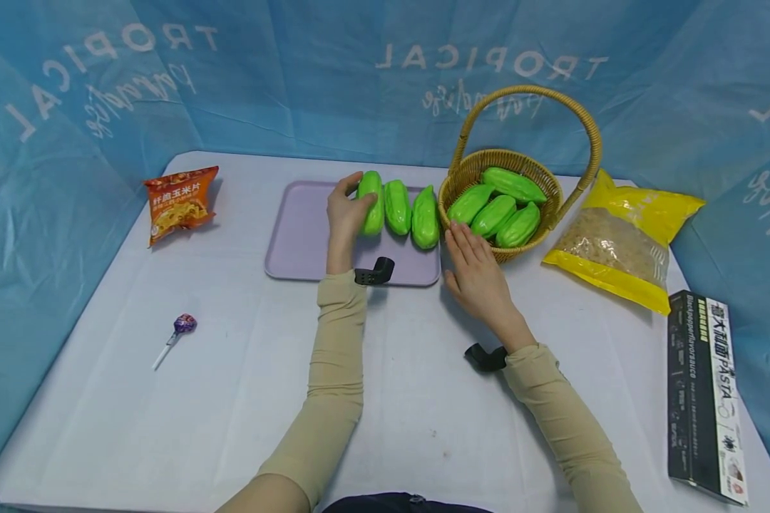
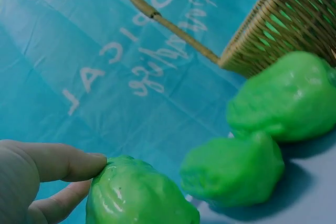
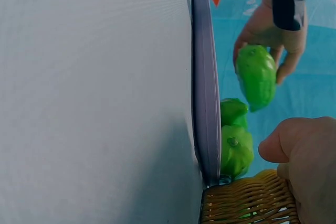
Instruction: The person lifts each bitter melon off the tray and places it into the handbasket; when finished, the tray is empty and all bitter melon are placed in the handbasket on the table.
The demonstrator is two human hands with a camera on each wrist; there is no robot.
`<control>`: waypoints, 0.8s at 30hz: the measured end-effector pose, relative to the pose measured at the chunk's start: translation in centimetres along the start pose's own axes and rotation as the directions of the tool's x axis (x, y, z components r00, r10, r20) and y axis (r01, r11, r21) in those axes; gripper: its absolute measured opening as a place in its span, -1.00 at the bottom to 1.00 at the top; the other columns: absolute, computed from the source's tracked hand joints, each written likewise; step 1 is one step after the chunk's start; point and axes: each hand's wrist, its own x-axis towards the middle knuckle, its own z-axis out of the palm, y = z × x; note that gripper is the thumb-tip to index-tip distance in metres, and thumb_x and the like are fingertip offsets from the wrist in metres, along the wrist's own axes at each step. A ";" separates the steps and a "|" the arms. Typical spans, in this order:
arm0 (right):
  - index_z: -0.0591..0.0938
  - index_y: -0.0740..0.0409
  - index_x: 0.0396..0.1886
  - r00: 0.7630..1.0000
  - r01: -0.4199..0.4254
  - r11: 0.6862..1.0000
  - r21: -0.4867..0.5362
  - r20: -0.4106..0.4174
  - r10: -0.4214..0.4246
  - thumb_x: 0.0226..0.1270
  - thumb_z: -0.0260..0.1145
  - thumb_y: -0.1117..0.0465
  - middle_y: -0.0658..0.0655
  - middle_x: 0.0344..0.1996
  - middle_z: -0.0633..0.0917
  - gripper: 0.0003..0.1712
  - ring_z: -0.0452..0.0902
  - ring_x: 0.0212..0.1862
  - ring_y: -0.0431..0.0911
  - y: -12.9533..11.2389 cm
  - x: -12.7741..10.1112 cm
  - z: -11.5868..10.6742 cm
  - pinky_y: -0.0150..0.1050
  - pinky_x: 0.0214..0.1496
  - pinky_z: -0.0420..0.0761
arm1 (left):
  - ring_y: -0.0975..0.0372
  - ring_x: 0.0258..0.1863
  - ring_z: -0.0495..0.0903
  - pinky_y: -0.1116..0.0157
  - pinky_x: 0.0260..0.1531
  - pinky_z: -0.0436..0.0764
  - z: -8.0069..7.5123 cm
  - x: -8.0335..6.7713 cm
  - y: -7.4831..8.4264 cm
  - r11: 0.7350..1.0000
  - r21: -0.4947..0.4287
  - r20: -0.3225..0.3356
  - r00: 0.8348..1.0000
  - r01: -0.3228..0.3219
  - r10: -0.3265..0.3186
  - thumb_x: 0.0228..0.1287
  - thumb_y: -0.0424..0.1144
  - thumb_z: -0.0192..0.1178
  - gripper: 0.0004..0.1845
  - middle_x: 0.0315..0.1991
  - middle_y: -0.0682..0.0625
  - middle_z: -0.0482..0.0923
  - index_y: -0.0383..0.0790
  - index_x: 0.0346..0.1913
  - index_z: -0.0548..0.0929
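Observation:
My left hand (image 1: 348, 214) pinches a smooth-ridged, glossy green gourd (image 1: 372, 203) between thumb and fingers; the right wrist view shows this gourd (image 3: 257, 77) held up above the others. Beside it, two more green gourds, one in the middle (image 1: 397, 206) and one at the right (image 1: 425, 219), lie on the lilac tray (image 1: 295, 249). My right hand (image 1: 478, 274) rests with fairly straight fingers at the front rim of a woven basket (image 1: 452, 182), thumb apart from them. Several green gourds (image 1: 512, 185) lie inside the basket, whose tall handle arches over it.
An orange snack bag (image 1: 181, 203) stands at the left, with a lollipop (image 1: 183, 325) nearer me. Right of the basket lies a yellow bag (image 1: 622, 235), then a black pasta box (image 1: 706, 399) along the right edge. A blue printed curtain (image 1: 334, 78) hangs behind.

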 end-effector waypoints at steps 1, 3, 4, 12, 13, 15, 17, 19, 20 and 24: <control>0.07 0.32 0.51 1.000 0.001 1.000 0.000 -0.002 -0.001 0.43 0.10 0.19 0.25 0.53 0.07 -0.25 -0.10 0.57 0.10 0.0 0.0 0.0 0.02 0.57 -0.06 | 0.06 0.30 0.40 0.21 0.27 0.43 0.1 -0.1 0.2 1.000 -0.011 0.002 1.000 -0.010 0.010 0.25 -0.39 0.22 -0.44 0.33 -0.14 0.41 -0.14 0.33 0.46; 0.08 0.33 0.51 1.000 0.004 1.000 0.002 -0.007 -0.004 0.43 0.11 0.19 0.25 0.53 0.08 -0.24 -0.09 0.57 0.10 0.0 0.0 0.0 0.02 0.57 -0.05 | 0.06 0.29 0.41 0.22 0.25 0.45 0.2 -0.4 0.7 0.999 -0.035 0.013 0.999 -0.030 0.031 0.26 -0.40 0.21 -0.46 0.31 -0.15 0.42 -0.16 0.32 0.47; 0.08 0.33 0.51 1.000 0.005 1.000 0.004 -0.010 -0.005 0.43 0.12 0.19 0.25 0.53 0.08 -0.24 -0.09 0.57 0.10 0.0 0.0 0.0 0.02 0.57 -0.05 | 0.06 0.29 0.41 0.22 0.25 0.46 0.3 -0.5 1.0 0.998 -0.049 0.019 0.999 -0.039 0.040 0.26 -0.40 0.20 -0.46 0.31 -0.15 0.43 -0.18 0.32 0.47; 0.07 0.33 0.51 1.000 0.004 1.000 0.001 -0.012 -0.004 0.43 0.11 0.19 0.25 0.53 0.07 -0.24 -0.09 0.57 0.10 0.0 0.0 -0.1 0.02 0.57 -0.04 | 0.05 0.24 0.45 0.22 0.18 0.51 1.8 -1.5 2.6 0.995 -0.078 0.103 0.992 -0.063 0.071 0.30 -0.37 0.18 -0.47 0.31 -0.14 0.41 -0.16 0.34 0.44; 0.07 0.33 0.51 1.000 0.006 1.000 0.001 -0.011 -0.006 0.43 0.11 0.19 0.25 0.53 0.07 -0.24 -0.09 0.57 0.10 0.0 0.0 -0.1 0.02 0.57 -0.04 | 0.05 0.25 0.45 0.21 0.18 0.51 2.1 -1.7 2.8 0.995 -0.075 0.111 0.991 -0.066 0.074 0.31 -0.37 0.18 -0.47 0.32 -0.14 0.41 -0.16 0.35 0.44; 0.08 0.34 0.50 1.000 0.007 1.000 0.004 -0.014 -0.007 0.42 0.11 0.19 0.26 0.53 0.08 -0.25 -0.08 0.56 0.11 0.0 0.0 -0.1 0.03 0.57 -0.03 | 0.06 0.25 0.45 0.22 0.19 0.50 2.8 -2.1 3.2 0.995 -0.066 0.132 0.988 -0.077 0.085 0.31 -0.36 0.18 -0.47 0.32 -0.13 0.41 -0.15 0.35 0.44; 0.09 0.34 0.50 1.000 0.008 1.000 0.003 -0.017 -0.008 0.42 0.11 0.19 0.26 0.53 0.09 -0.25 -0.07 0.56 0.11 0.0 0.0 -0.1 0.03 0.56 -0.02 | 0.05 0.25 0.46 0.21 0.19 0.50 3.5 -2.5 3.6 0.994 -0.058 0.152 0.983 -0.091 0.099 0.32 -0.35 0.18 -0.48 0.32 -0.14 0.42 -0.14 0.35 0.44; 0.10 0.35 0.50 1.000 0.010 1.000 0.003 -0.020 -0.010 0.41 0.13 0.19 0.27 0.52 0.10 -0.25 -0.06 0.56 0.12 0.0 0.0 -0.1 0.03 0.56 -0.01 | 0.04 0.23 0.48 0.21 0.17 0.52 4.3 -2.9 4.0 0.992 -0.054 0.169 0.979 -0.111 0.118 0.32 -0.34 0.18 -0.48 0.31 -0.14 0.43 -0.15 0.34 0.45; 0.11 0.34 0.50 1.000 0.010 1.000 0.001 -0.020 -0.010 0.41 0.13 0.19 0.27 0.52 0.10 -0.24 -0.06 0.56 0.12 0.0 0.0 -0.1 0.03 0.56 -0.01 | 0.05 0.22 0.49 0.22 0.16 0.53 4.7 -3.0 4.2 0.992 -0.054 0.179 0.976 -0.117 0.125 0.32 -0.34 0.17 -0.48 0.31 -0.14 0.43 -0.15 0.34 0.45; 0.11 0.35 0.50 1.000 0.016 1.000 -0.010 -0.018 -0.016 0.41 0.14 0.18 0.27 0.52 0.10 -0.24 -0.06 0.56 0.12 -0.1 0.0 -0.2 0.04 0.56 0.00 | 0.04 0.19 0.52 0.19 0.08 0.58 5.8 -3.5 5.0 0.989 -0.055 0.207 0.968 -0.135 0.144 0.33 -0.33 0.17 -0.49 0.31 -0.13 0.43 -0.14 0.34 0.44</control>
